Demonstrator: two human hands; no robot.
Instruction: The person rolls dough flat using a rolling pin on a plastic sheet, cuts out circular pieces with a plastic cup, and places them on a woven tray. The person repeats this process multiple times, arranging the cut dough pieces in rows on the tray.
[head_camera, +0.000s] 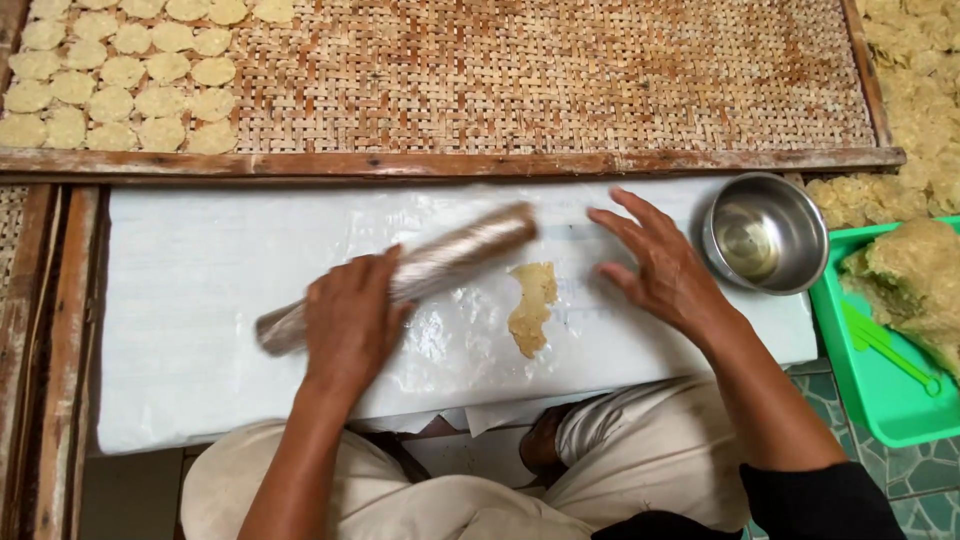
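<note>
My left hand lies palm down on a plastic-wrapped rolling pin that lies slanted across a white board covered with clear plastic film. Just right of the pin, a thin flattened piece of yellowish dough lies under the film. My right hand rests flat with fingers spread on the film, right of the dough, holding nothing.
A woven bamboo tray with a wooden frame lies beyond the board, with several round flattened dough discs in its left corner. A steel bowl stands at the board's right end. A green tray holds a dough lump.
</note>
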